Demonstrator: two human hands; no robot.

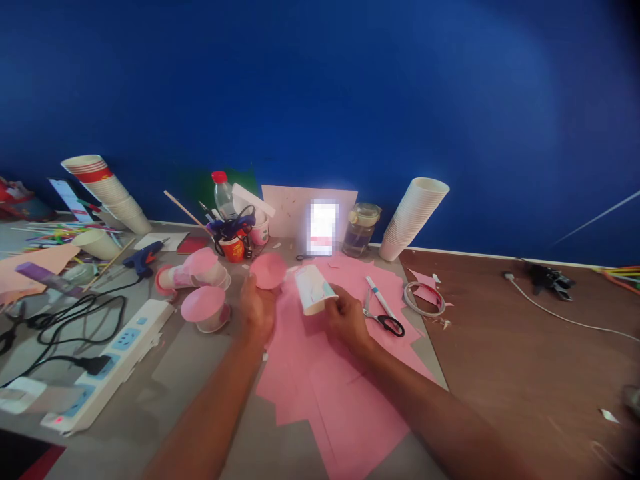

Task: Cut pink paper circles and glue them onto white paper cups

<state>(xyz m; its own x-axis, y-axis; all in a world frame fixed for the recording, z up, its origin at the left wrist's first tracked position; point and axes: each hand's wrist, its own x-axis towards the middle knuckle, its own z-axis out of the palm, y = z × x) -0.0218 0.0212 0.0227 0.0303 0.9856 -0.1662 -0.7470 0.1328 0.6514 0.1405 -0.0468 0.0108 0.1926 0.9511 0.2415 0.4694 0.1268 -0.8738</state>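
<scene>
Left hand (257,312) grips pink disc (270,270) at its one o'clock; right hand (351,324) pinches paper cup (312,291) at its ten o'clock.

Your left hand (257,312) holds a round pink paper disc (270,271), while your right hand (347,320) grips a white paper cup with a printed pattern (313,291), tilted on its side, just right of the disc. Beneath the cup you have overlapping pink paper sheets (350,407). To your right on them lie black-handled metal scissors (391,325) and a slim white marker (379,295). At the far right leans a tall stack of white paper cups (415,217). To your left stands a cup topped with a pink disc (203,305); nearer and farther left lies a long white power strip (143,333).
</scene>
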